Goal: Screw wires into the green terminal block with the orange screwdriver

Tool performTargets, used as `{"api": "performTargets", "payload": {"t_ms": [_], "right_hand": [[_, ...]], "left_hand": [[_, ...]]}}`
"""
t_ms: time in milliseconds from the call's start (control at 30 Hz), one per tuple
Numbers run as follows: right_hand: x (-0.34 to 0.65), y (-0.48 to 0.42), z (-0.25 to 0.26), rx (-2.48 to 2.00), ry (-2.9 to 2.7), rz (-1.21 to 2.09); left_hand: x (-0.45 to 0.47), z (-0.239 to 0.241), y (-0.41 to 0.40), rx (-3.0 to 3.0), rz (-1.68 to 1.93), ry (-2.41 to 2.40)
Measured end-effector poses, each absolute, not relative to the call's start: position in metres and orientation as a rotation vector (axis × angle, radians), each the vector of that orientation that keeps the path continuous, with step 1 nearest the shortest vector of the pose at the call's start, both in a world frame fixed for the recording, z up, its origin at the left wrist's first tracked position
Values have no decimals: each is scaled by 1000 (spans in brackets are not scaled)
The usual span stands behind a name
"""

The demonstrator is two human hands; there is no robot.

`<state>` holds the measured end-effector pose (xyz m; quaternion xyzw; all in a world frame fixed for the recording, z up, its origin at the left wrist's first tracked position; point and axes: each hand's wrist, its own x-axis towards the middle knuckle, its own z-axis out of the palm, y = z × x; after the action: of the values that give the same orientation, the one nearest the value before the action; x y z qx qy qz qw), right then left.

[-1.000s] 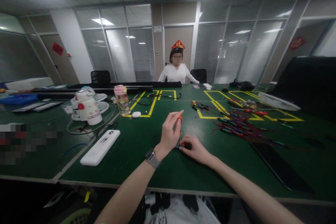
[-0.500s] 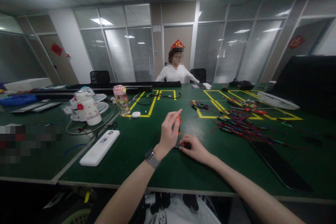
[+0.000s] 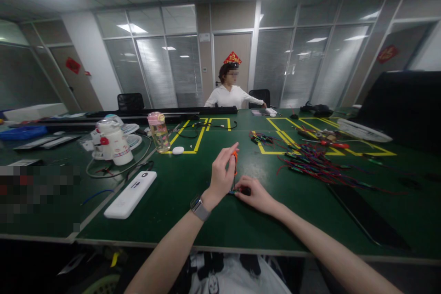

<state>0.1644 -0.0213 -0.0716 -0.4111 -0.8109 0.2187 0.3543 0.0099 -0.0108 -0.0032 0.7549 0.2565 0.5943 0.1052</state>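
Note:
My left hand [image 3: 222,172], with a watch on its wrist, is closed around the orange handle of a screwdriver [image 3: 235,160]. The screwdriver stands upright, its thin shaft pointing down at a small part [image 3: 233,192] on the green table. That part is mostly hidden and looks like a little circuit board. My right hand [image 3: 254,194] rests on the table beside it, thumb and fingertips pinching the part at the shaft's tip. Off to the right lies a heap of red and dark wires with small green boards [image 3: 312,163].
A white power bank [image 3: 131,194] lies left, near a white bottle [image 3: 117,142], a pink-lidded bottle [image 3: 159,133] and a small white case [image 3: 178,150]. At right are a dark flat panel [image 3: 367,216] and red-handled pliers [image 3: 336,145]. A person in white [image 3: 230,95] sits across the table [image 3: 193,234].
My hands have hardly moved; the screwdriver handle looks slightly turned. The person across has stretched an arm out to the right of the view, toward the items on the far edge.

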Motion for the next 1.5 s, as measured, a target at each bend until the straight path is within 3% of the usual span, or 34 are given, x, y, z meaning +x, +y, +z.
{"api": "performTargets", "payload": {"t_ms": [233,467,700,967,1500], "right_hand": [[164,-22,-71,-1084,-2090,571],[164,-22,-70,-1072,-2086,580],[165,-22,-71,-1075,-2086,576],[164,-21,-72,-1073,-2089,564],[165,-22,-71,-1070,-2089,571]], "left_hand": [[11,-3,-9,2236,1871,878],[9,-2,-10,2231,1746,777],[9,-1,-9,2230,1855,884],[10,-2,-8,2187,1646,790],[9,0,-9,2200,1754,783]]}}
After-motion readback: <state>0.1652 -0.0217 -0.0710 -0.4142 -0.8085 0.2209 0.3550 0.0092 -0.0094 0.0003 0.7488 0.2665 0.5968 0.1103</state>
